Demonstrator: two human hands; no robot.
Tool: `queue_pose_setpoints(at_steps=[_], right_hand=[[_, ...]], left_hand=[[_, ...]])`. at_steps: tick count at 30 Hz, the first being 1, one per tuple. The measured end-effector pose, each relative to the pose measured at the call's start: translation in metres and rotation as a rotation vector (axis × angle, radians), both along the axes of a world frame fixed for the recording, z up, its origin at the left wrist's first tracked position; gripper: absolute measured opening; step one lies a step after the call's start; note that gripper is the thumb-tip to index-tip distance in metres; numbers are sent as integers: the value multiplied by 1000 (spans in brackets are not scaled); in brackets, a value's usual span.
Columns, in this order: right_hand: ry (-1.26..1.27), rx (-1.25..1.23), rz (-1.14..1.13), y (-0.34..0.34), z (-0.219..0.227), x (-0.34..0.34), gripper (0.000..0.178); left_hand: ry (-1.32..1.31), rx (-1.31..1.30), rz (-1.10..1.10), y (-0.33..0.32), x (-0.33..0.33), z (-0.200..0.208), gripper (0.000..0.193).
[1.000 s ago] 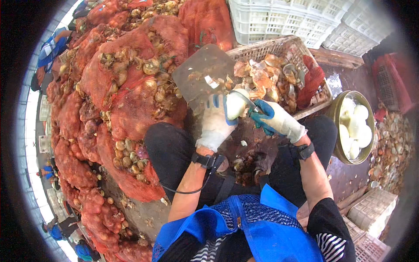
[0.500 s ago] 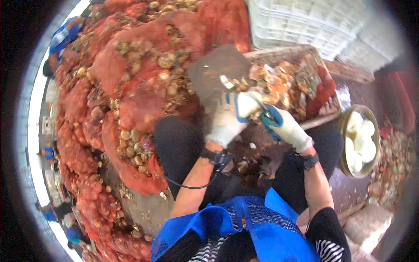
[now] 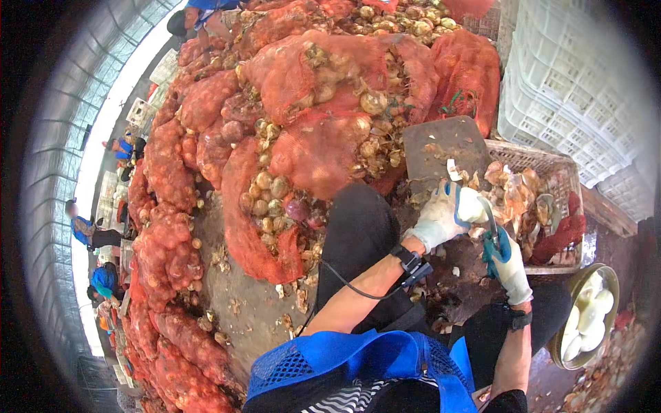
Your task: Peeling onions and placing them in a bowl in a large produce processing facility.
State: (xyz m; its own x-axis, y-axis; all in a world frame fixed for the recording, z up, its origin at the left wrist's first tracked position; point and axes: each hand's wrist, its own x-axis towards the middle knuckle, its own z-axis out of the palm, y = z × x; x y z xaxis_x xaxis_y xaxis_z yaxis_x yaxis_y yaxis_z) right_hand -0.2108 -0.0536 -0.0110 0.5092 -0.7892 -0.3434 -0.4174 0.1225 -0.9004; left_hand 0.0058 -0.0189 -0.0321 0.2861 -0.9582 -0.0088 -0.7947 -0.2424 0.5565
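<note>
Two gloved hands up close; left hand [image 3: 441,217] fingers wrapped round a pale shell [image 3: 470,204]; right hand [image 3: 508,259] fingers clamped on a knife [image 3: 490,219] touching it; red net sacks [image 3: 310,131] behind.

Your floor [image 3: 241,303], centre frame, carries heaped red mesh sacks [image 3: 303,138] of shellfish; loose shell fragments [image 3: 292,296] lie scattered lower centre.

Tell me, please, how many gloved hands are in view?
2. The left hand, in a white glove, grips a pale shell in front of the basket. The right hand, in a blue and white glove, holds a small knife against it.
</note>
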Motion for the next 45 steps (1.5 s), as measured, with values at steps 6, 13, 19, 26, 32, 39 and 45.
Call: queue_pose_setpoints(at_steps=[6,13,19,26,32,39,45], right_hand=[[40,-165,13,3,-9,-5,30],[-18,-187,99,8,-10,5,26],[51,-157,139,15,-16,-10,25],[-1,-346,53,19,-13,2,23],[112,-493,61,11,-15,16,30],[154,-582,42,11,-18,17,36],[328,-666,62,13,-25,19,45]], left_hand=[[47,-168,-76,-10,1,-15,61],[30,-67,-10,-2,22,-1,78],[178,-165,-28,-10,14,-3,61],[565,-152,122,-12,21,-23,68],[478,-202,105,-16,29,-38,66],[262,-159,66,-17,24,-28,63],[302,-170,52,-16,19,-19,62]])
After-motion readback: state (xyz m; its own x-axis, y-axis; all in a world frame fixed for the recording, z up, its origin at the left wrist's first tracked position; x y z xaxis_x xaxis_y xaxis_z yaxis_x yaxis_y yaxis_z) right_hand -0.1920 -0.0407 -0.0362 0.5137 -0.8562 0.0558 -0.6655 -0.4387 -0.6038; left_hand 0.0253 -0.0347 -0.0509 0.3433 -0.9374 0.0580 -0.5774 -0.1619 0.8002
